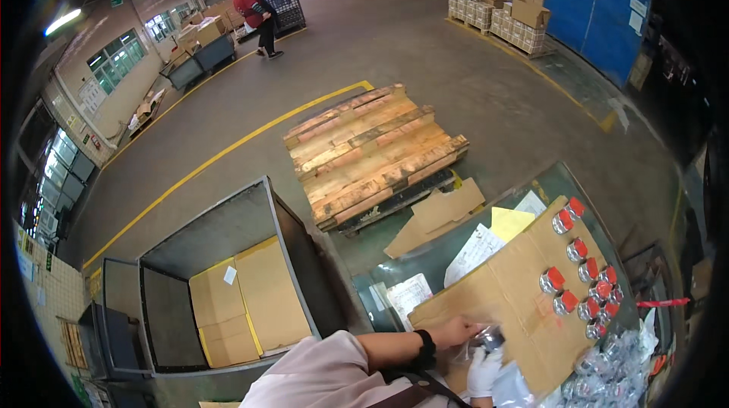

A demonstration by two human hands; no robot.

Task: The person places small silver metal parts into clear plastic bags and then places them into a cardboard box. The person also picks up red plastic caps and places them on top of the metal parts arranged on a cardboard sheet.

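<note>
My left hand [454, 330], bare and with a black band at the wrist, pinches the edge of a clear plastic bag [458, 353]. Just below it, my right hand [484, 372] wears a white glove and grips a dark, shiny metal part [490, 338], which sits in or against the bag. The fingers blur a little. Both hands are over a cardboard sheet [524, 286] on the table. Several round silver metal parts with red tops [588, 270] stand at the sheet's right side. A heap of parts in clear bags [607, 370] lies at the lower right.
Papers [474, 252] lie along the table's far edge. A wooden pallet [372, 154] sits beyond it on the floor. At left stands a grey metal bin [281, 256] with flat cardboard inside. Far off, a person [258, 17] in red is beside a dark rack [285, 6].
</note>
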